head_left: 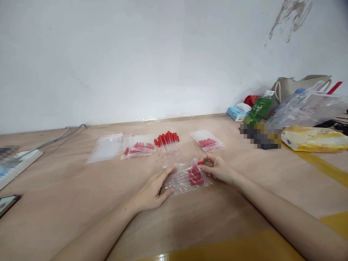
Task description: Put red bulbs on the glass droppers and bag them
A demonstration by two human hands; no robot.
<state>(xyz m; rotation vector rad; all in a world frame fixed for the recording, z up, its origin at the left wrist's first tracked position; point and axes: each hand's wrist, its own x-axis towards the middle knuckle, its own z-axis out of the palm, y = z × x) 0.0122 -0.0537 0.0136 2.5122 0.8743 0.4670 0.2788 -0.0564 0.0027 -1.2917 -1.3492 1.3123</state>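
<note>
In front of me a clear zip bag [179, 181] lies on the table with several droppers in it, their red rubber bulbs [195, 177] toward the right end. My left hand [156, 188] holds the bag's left end, thumb on the near side and fingers on the far side. At the opening on the right, my right hand [213, 167] pinches the red bulb of a dropper [200, 163]; its stem reaches into the bag. Beyond the hands lies a row of loose red-bulbed droppers [167, 141]. Filled bags [141, 146] sit left of them, another filled bag [208, 140] right.
Flat bags [106, 148] lie at the left, near a power strip [24, 165] with a grey cable and a phone [8, 203]. Far right stand a tissue box [237, 113], a green bottle [259, 108], plastic bags [307, 108] and a yellow packet [315, 139]. A white wall [152, 65] closes the back.
</note>
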